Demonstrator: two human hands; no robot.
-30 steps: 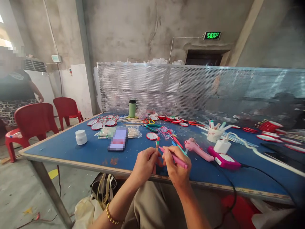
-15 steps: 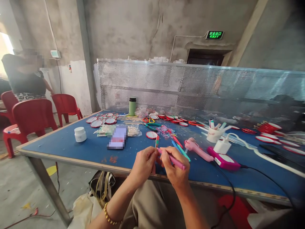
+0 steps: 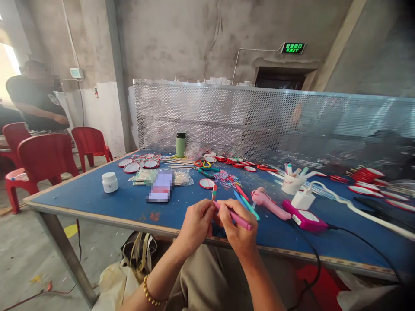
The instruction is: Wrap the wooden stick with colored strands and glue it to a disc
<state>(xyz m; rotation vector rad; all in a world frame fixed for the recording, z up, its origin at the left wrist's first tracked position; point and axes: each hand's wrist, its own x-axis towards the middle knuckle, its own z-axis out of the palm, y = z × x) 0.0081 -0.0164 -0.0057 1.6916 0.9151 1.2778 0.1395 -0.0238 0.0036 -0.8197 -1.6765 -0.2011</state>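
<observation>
My left hand (image 3: 196,222) is closed around the lower part of a thin wooden stick (image 3: 214,191), which stands upright with red and green bands of colour at its top. In my right hand (image 3: 239,233) a pink marker pen (image 3: 239,220) is gripped like a writing tool, its tip end against the stick by my left fingertips. The exact contact is hidden by the fingers. Just beyond lie a round red-rimmed disc (image 3: 206,183) and several loose markers, among them a blue marker (image 3: 240,199).
A phone (image 3: 160,185), a white jar (image 3: 110,182) and a green bottle (image 3: 180,144) stand or lie on the blue table (image 3: 129,211). To the right are a pink glue gun (image 3: 270,203), a magenta box (image 3: 304,216) with cables and a cup of markers (image 3: 290,183). A perforated metal screen (image 3: 207,112) closes the back.
My hands, the stick and the pink marker keep nearly the same pose. At the far left, a person has brought a forearm across the front of the body. The view has shifted slightly.
</observation>
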